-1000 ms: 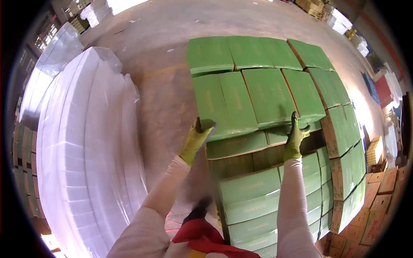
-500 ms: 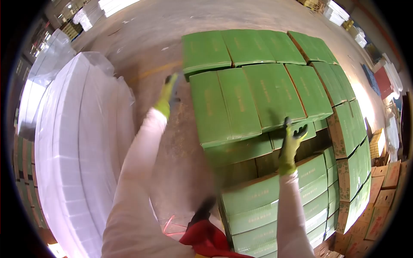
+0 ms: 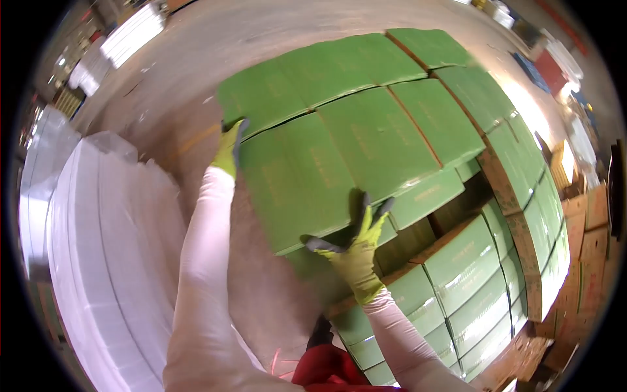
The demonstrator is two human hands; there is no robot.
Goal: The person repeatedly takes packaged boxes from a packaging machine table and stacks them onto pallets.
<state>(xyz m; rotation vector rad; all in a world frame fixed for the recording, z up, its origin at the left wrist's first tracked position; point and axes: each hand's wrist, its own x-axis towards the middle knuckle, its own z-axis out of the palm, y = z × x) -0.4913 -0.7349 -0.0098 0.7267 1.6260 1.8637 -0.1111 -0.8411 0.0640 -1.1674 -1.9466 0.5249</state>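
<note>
Both hands wear yellow-green gloves with dark grey fingertips. My left hand (image 3: 230, 147) is at the far left corner of a green carton (image 3: 294, 186), its fingers stretched out along the carton's side. At the same carton's near edge, my right hand (image 3: 358, 255) spreads its fingers, with the thumb to the left; whether it presses on the carton cannot be made out. The carton lies in the top layer of a stack, beside another green carton (image 3: 375, 134). Below its near edge, a lower green carton (image 3: 428, 196) shows.
Nearer to me, a lower tier of green cartons (image 3: 467, 271) stands beside a gap. Tall white wrapped goods (image 3: 104, 261) rise on the left. Brown cartons (image 3: 591, 242) are stacked at the right. Concrete floor (image 3: 251, 274) runs between the stack and the wrapped goods.
My left hand has come from beside the stack to the carton's far left corner. My right hand has moved left to the near edge, fingers spreading wider. The view has shifted.
</note>
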